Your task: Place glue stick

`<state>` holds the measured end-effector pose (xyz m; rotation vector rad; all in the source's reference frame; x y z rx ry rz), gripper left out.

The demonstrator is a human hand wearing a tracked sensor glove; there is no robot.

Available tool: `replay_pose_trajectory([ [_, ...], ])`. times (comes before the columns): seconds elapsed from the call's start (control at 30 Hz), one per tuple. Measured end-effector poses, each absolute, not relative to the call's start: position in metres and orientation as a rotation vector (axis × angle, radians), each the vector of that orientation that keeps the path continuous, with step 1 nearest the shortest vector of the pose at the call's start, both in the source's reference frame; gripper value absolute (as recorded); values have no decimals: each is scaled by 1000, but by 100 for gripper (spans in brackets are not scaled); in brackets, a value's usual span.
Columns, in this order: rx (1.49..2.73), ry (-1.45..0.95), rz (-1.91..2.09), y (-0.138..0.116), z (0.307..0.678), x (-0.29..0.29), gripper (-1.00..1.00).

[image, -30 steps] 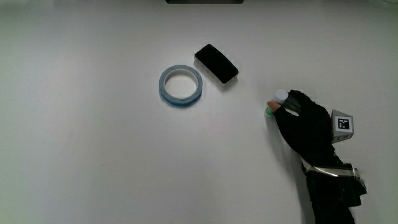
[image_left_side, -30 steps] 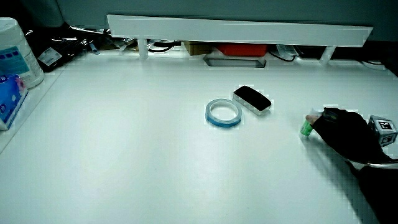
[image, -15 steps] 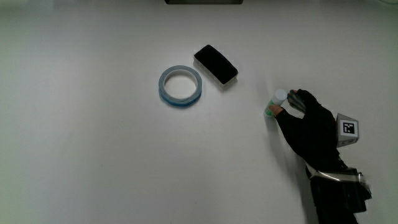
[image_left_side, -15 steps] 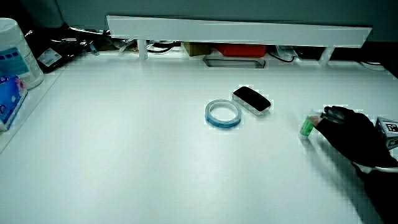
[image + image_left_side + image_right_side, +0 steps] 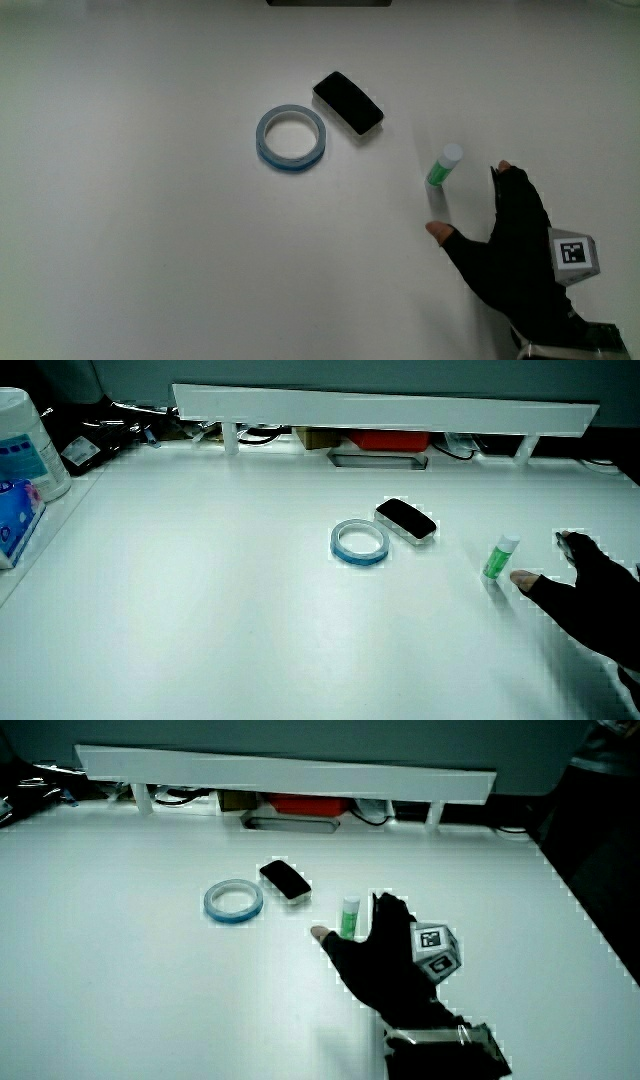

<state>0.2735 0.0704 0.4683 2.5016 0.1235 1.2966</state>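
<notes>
The glue stick [image 5: 442,166], green with a white cap, stands upright on the white table [image 5: 150,260], free of any grip; it shows in both side views [image 5: 498,558] [image 5: 349,918]. The gloved hand [image 5: 472,205] is spread open just nearer to the person than the stick, thumb and fingers apart and holding nothing. A patterned cube [image 5: 571,255] sits on its back. The hand appears in both side views [image 5: 552,562] [image 5: 350,930], close to the stick without touching it.
A blue tape ring [image 5: 290,138] and a black rectangular object [image 5: 348,102] lie together farther from the person than the stick. A low white partition [image 5: 380,410] runs along the table's edge. A white canister [image 5: 28,445] stands at the table's corner.
The hand let go of the glue stick, spread its fingers and drew back toward the person. The stick now stands alone where it was held.
</notes>
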Motion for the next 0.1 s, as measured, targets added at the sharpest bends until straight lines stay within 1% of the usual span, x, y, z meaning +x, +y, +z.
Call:
replay_pose_trajectory([
  [0.1, 2564, 33, 1063, 79, 451, 264, -100],
])
